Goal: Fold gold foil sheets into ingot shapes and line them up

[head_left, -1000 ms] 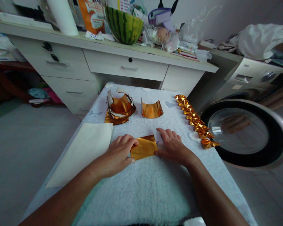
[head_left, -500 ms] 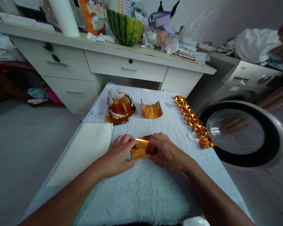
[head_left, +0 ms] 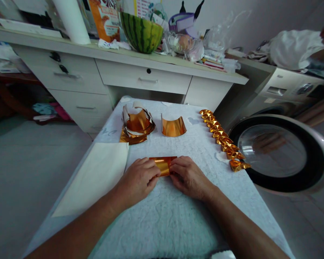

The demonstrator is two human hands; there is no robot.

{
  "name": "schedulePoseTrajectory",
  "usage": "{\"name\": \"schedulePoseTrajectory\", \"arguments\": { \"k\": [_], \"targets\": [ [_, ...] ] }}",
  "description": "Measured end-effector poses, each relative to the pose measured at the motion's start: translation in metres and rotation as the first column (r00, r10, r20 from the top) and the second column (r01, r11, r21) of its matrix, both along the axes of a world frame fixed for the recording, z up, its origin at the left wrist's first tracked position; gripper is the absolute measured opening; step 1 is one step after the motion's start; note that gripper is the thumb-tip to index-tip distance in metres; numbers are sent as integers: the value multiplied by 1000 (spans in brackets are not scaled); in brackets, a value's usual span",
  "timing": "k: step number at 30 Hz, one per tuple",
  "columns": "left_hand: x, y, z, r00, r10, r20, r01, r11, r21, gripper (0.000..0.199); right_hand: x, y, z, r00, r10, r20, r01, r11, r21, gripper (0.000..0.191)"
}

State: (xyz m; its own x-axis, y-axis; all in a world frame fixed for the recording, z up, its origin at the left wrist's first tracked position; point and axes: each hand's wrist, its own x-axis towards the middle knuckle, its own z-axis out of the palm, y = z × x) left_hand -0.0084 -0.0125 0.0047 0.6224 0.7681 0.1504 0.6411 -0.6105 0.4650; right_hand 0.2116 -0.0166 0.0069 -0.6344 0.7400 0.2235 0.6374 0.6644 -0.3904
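Observation:
Between my hands, over the middle of the cloth-covered table (head_left: 162,216), is a sheet of gold foil paper (head_left: 163,165), curled along its length. My left hand (head_left: 143,176) pinches its left end, thumb against fingers. At the right end my right hand (head_left: 187,176) grips it the same way. Beyond them stands a single curved gold foil sheet (head_left: 174,126). To its left lies a pile of curled gold foil sheets (head_left: 138,124) with pale backs. Folded gold foil pieces (head_left: 223,140) form a row along the table's right edge.
A pale flat sheet (head_left: 94,176) lies left of my hands. Behind the table is a white desk (head_left: 148,79) with drawers, carrying a cut watermelon (head_left: 142,33), a white roll (head_left: 71,21) and plastic bags. At the right, a washing machine door (head_left: 315,154) hangs open beside the table.
The gold foil sheet has turned level and looks narrower from front to back. Both hands have rolled over its near edge, the thumbs now tucked closer to the fingers.

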Motion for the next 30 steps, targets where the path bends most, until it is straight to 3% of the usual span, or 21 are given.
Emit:
{"name": "schedulePoseTrajectory", "arguments": {
  "k": [5,17,25,30],
  "targets": [
    [2,-2,-2,1000,-20,11,19,998,54,14,-3,0,-3,998,-33,53,32,999,24,6],
    [-1,5,4,997,80,-21,-83,984,-159,17,3,3,1,997,-59,-49,51,987,-152,8],
    [-3,6,4,996,84,-34,-89,979,-186,26,2,2,5,979,-204,-23,193,952,-239,9],
    [-2,7,4,992,123,-44,-129,972,-194,22,0,3,7,959,-282,37,281,922,-268,12]
  ]
}}
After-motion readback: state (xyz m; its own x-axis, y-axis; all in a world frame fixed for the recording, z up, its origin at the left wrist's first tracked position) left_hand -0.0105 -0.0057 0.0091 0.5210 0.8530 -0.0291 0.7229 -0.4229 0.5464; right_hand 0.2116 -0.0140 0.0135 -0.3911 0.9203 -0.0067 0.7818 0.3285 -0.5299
